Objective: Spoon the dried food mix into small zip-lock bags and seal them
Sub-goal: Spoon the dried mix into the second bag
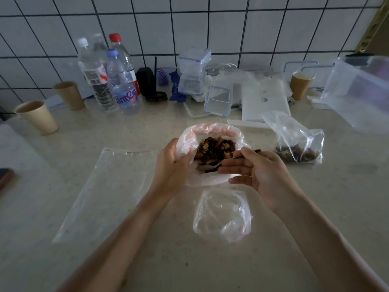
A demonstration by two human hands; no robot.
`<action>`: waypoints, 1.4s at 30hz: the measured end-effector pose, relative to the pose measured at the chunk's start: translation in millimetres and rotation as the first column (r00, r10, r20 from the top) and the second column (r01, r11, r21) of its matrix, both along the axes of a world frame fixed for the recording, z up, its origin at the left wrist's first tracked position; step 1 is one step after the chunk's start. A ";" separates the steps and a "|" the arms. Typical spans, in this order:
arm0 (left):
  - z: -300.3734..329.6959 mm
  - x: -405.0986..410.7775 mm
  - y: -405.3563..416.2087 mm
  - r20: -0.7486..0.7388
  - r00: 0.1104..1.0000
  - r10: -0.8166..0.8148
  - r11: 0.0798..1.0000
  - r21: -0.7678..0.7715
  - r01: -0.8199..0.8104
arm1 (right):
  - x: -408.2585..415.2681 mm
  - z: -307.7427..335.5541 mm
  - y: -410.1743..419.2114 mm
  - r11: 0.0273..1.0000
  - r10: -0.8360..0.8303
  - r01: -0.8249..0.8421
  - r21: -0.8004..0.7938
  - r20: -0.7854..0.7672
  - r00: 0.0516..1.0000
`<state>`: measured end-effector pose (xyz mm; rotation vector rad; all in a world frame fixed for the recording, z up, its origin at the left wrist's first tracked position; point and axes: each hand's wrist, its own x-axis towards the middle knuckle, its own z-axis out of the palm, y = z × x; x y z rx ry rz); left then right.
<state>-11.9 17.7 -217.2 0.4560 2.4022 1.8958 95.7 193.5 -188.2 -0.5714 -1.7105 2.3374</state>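
— Two hands work at the big bag (212, 131) of dried mix (214, 149), in the middle of the counter (126, 127)?

— Yes. The left hand (171, 167) grips its left rim, fingers curled. The right hand (255, 170) pinches a spoon (212, 167), which dips in the mix.

— So this is the scooping step?

— I think so. Next, the load must go to the small open bag (222, 216), just near of it. One filled bag (294, 142) lies to the right.

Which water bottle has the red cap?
The bottle with the red cap stands at the back, nearest the tiled wall. The white-capped bottle and the blue-capped bottle stand in front of it.
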 end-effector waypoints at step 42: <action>35.2 17.7 -24.8 -0.666 0.746 0.000 0.969 -0.184 -0.165 | 2.9 9.5 17.3 0.987 -0.135 0.109 -0.116 -0.239 0.962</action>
